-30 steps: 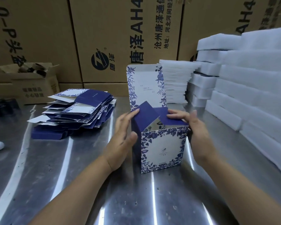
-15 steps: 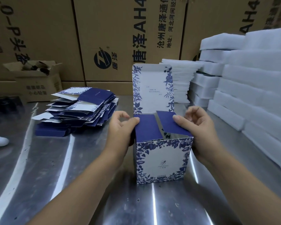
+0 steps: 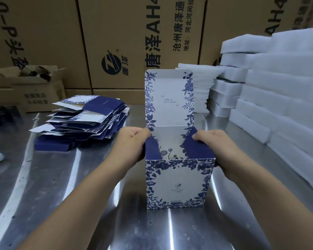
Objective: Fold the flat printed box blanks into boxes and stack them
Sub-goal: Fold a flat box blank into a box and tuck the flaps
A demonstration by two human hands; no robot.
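Observation:
A white box with blue floral print [image 3: 177, 184] stands upright on the steel table [image 3: 79, 213], its lid flap raised at the back. My left hand [image 3: 132, 145] grips the box's left wall and its dark blue side flap. My right hand [image 3: 219, 150] grips the right wall, fingers curled over the other blue flap. Both flaps are tilted up and the box's inside shows. A loose pile of flat printed blanks [image 3: 85, 120] lies at the left of the table.
Stacks of white foam sheets [image 3: 278, 98] fill the right side, with a thinner stack [image 3: 199, 87] behind the box. Big brown cartons [image 3: 134, 38] wall off the back. A small open carton [image 3: 36, 87] sits at the far left.
The two blue side flaps, pressed down over the opening before, have swung up and apart. Both hands moved to the box's side walls. The box now stands closer to me.

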